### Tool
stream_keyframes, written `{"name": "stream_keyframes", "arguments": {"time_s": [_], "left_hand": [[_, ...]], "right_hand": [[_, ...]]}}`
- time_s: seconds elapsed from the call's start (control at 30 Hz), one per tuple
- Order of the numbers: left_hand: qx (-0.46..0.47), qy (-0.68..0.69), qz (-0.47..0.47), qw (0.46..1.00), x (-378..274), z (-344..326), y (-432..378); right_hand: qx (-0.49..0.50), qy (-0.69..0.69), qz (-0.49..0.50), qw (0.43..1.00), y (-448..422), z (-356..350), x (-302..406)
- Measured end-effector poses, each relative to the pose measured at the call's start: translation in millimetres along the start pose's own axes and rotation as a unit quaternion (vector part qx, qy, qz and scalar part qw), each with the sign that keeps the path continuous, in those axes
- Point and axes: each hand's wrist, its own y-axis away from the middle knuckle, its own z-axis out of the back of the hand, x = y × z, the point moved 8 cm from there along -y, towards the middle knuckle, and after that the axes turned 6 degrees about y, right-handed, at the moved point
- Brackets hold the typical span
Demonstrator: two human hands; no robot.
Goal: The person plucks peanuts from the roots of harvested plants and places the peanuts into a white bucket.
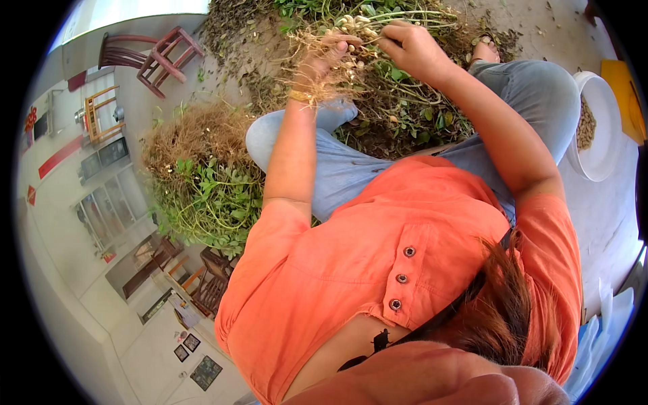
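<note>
My left hand [324,58] is closed around the root end of an uprooted peanut plant, whose dry roots [324,86] hang over the wrist. Pale peanut pods [354,23] cluster beside its fingers, and green stems [415,17] run off to the right. Just right of the pods, my right hand [412,50] pinches a thin part of the same plant between thumb and fingers; whether that is a root or a pod's stalk I cannot tell. Both hands are above a heap of loose stems and leaves [405,116] on the ground between my legs.
A pile of peanut plants [212,187] lies by my left knee. To my right stands a white plastic tub [607,131] with picked peanuts [586,124], beside a yellow object [621,96]. A red wooden stool [169,61] is at the upper left. My bare foot [486,51] rests by the heap.
</note>
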Motion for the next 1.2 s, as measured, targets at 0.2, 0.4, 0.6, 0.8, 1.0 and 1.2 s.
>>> {"name": "stream_keyframes", "arguments": {"time_s": [0.2, 0.4, 0.6, 0.8, 1.0, 1.2], "left_hand": [[-0.042, 0.122, 0.057, 0.990, 4.9, 12.3, 12.6], [-0.006, 0.024, -0.005, 1.000, -9.5, 1.3, 4.1], [-0.036, 0.148, 0.063, 0.986, -0.7, -6.0, 6.0], [-0.030, 0.128, -0.026, 0.991, 4.3, -13.2, -2.2], [-0.026, 0.165, 0.043, 0.985, 27.7, -11.2, 0.3], [-0.051, 0.095, -0.004, 0.994, 15.3, -6.6, 1.7]], "right_hand": [[0.274, -0.270, -0.137, 0.913, 16.0, -19.8, 26.9], [0.258, -0.319, -0.261, 0.874, 35.7, -40.5, 15.9], [0.175, -0.149, -0.235, 0.944, 27.3, -33.9, 19.3], [0.109, -0.127, -0.233, 0.958, 30.8, -40.6, 11.8], [0.176, -0.507, -0.396, 0.745, 46.0, -50.2, 5.8], [0.197, -0.537, -0.390, 0.721, 46.2, -52.6, 9.5]]}}
